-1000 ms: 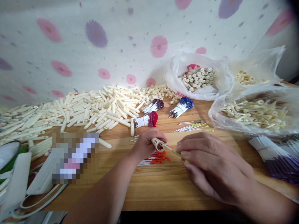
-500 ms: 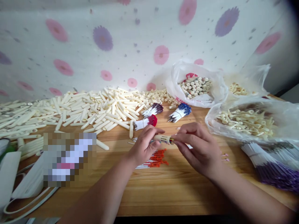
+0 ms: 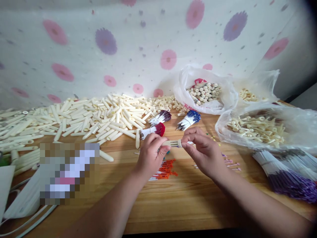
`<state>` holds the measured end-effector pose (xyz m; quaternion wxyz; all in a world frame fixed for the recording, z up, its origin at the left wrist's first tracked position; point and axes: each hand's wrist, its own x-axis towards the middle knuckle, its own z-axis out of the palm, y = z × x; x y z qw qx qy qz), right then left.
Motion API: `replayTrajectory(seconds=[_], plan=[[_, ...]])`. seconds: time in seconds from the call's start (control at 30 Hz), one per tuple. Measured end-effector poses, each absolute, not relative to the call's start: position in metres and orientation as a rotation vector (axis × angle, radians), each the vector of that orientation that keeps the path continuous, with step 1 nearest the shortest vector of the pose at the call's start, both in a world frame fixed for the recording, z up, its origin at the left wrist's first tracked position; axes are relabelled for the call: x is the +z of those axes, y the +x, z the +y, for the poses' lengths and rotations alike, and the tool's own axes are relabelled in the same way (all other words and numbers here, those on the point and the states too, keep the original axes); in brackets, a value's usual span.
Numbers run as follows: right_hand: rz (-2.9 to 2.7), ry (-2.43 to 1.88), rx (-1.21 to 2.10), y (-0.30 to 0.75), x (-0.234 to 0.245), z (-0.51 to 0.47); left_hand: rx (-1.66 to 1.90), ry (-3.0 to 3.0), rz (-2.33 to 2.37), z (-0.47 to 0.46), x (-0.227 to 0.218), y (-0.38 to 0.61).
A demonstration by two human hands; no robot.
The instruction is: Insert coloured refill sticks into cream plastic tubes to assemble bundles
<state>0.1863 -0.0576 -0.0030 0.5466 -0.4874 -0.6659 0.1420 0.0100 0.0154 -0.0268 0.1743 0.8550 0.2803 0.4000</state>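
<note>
Between my hands lies a cream multicolour pen barrel (image 3: 172, 143) with long slots, held nearly level. My left hand (image 3: 149, 158) is closed around its left part, thumb and fingers pressed on it. At the barrel's right end, the thumb and fingertips of my right hand (image 3: 207, 156) pinch the rim. Whether a small part sits under those fingertips is hidden. Orange-tipped refills (image 3: 166, 170) lie on the table just below the barrel. Pink-tipped refills (image 3: 231, 162) are partly covered by my right hand. A red-tipped refill bundle (image 3: 151, 131) lies behind my left hand.
Cream pen tubes (image 3: 111, 115) are heaped along the back left. Dark-red (image 3: 160, 117) and blue-tipped bundles (image 3: 189, 119) lie behind my hands. Plastic bags (image 3: 182, 82) of pen parts stand at the back right, with purple-tipped refills (image 3: 289, 185) in front. A blurred-out object (image 3: 71, 172) lies left.
The right fingertips have come up against the barrel's end; the coloured tips that showed there are no longer visible. The barrel has turned slightly. The whole view has shifted a little.
</note>
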Motion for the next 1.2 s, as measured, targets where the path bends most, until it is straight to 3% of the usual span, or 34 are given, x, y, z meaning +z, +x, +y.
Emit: replayTrajectory(seconds=[0.17, 0.3, 0.37, 0.5, 0.6, 1.2], plan=[[-1.476, -1.195, 0.555, 0.183, -0.005, -0.055, 1.149, 2.421, 0.864, 0.015, -0.029, 0.011], [-1.453, -1.188, 0.4, 0.23, 0.001, -0.047, 1.09, 2.31, 0.854, 0.019, -0.031, 0.011], [-1.433, -1.397, 0.237, 0.266, 0.004, -0.043, 1.046, 2.215, 0.854, 0.021, -0.032, 0.012], [-1.791, -2.003, 0.209, 0.31, -0.004, -0.033, 0.939, 2.039, 0.864, 0.023, -0.033, 0.014], [-1.935, -2.222, 0.128, 0.308, -0.018, -0.023, 0.885, 1.981, 0.889, 0.022, -0.031, 0.015], [-2.106, -2.365, 0.038, 0.304, -0.037, -0.011, 0.827, 1.934, 0.873, 0.027, -0.037, 0.013]])
